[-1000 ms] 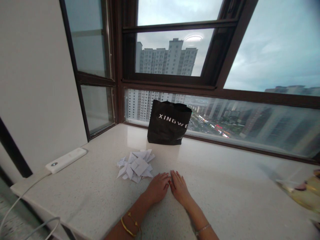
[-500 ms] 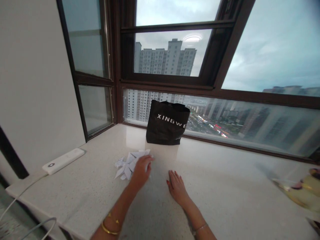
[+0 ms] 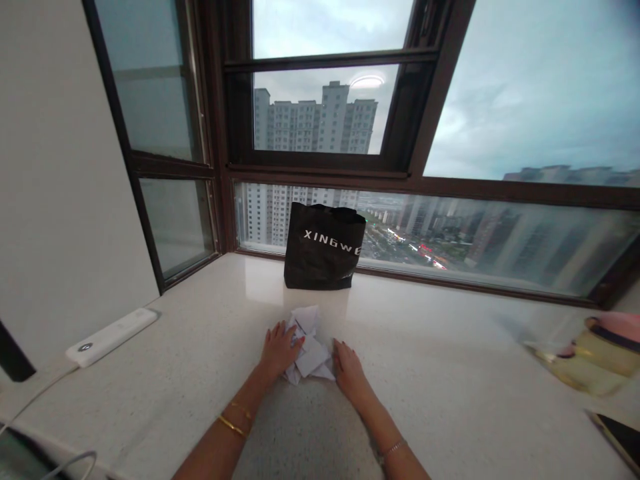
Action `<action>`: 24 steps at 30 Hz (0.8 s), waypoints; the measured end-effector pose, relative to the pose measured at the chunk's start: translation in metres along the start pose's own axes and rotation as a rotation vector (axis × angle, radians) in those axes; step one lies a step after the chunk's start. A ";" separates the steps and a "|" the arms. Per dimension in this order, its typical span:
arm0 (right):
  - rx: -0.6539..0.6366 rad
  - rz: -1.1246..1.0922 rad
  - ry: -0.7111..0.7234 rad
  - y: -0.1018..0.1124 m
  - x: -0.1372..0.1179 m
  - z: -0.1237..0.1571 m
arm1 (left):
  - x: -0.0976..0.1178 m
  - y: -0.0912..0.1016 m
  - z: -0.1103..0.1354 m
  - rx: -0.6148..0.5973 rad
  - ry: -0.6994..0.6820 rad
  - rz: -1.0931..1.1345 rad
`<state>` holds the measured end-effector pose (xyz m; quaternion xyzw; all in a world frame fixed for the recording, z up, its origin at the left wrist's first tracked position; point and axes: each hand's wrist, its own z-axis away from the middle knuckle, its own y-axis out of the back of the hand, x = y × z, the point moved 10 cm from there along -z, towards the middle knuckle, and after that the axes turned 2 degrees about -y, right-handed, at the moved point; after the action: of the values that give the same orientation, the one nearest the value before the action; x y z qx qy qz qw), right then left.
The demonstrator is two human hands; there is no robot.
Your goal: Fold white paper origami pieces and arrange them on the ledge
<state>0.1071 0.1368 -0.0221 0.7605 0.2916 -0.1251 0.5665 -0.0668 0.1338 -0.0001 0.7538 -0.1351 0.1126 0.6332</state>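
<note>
A pile of white folded paper pieces (image 3: 311, 353) lies on the pale speckled counter between my two hands. My left hand (image 3: 279, 350) rests against the pile's left side, its fingers spread and the thumb over some of the paper. On the other side, my right hand (image 3: 349, 370) has its fingers stretched forward, palm side toward the pile, at the paper's right edge. Neither hand grips a piece. Behind the pile stands a black bag (image 3: 324, 257) with white lettering, upright near the window.
A white power strip (image 3: 113, 337) with a cable lies at the left by the wall. On the right sit a yellowish and pink object (image 3: 597, 357), blurred, and a dark flat device (image 3: 619, 437) at the picture's edge. Windows (image 3: 320, 107) border the counter (image 3: 440, 347).
The paper pile has shifted right along the counter with my left hand and is bunched closer together. My left hand has gone from the pile's right side to its left. The view has turned slightly.
</note>
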 end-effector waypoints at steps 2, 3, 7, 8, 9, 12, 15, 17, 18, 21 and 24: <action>0.084 -0.136 -0.012 0.015 0.002 -0.003 | 0.022 -0.008 0.002 0.006 -0.038 0.031; 0.131 -0.203 -0.020 0.025 0.004 -0.003 | 0.030 -0.009 0.003 0.019 -0.050 0.053; 0.206 -0.337 -0.114 0.048 0.012 0.000 | 0.037 0.025 0.011 0.248 -0.108 0.148; 0.191 -0.321 -0.140 0.049 0.013 0.001 | 0.035 0.041 0.015 0.346 -0.140 0.169; 0.163 -0.289 -0.154 0.049 0.012 0.002 | 0.033 0.056 0.020 0.438 -0.177 0.190; 0.049 -0.185 -0.137 0.041 0.006 0.001 | 0.025 0.083 0.030 0.587 -0.251 0.255; -0.082 -0.212 -0.129 0.030 0.002 -0.001 | 0.024 0.085 0.030 0.567 -0.252 0.305; -0.102 -0.284 -0.147 0.030 0.003 -0.001 | 0.028 0.080 0.028 0.527 -0.249 0.335; -0.084 -0.320 -0.156 0.033 0.004 -0.002 | 0.030 0.077 0.027 0.508 -0.247 0.351; 0.003 -0.370 -0.166 0.042 0.006 -0.001 | 0.033 0.072 0.025 0.466 -0.228 0.401; 0.022 -0.327 -0.145 0.042 0.004 -0.001 | 0.032 0.071 0.024 0.446 -0.213 0.437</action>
<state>0.1350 0.1313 0.0093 0.6982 0.3683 -0.2732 0.5497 -0.0614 0.0968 0.0721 0.8346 -0.3312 0.1932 0.3955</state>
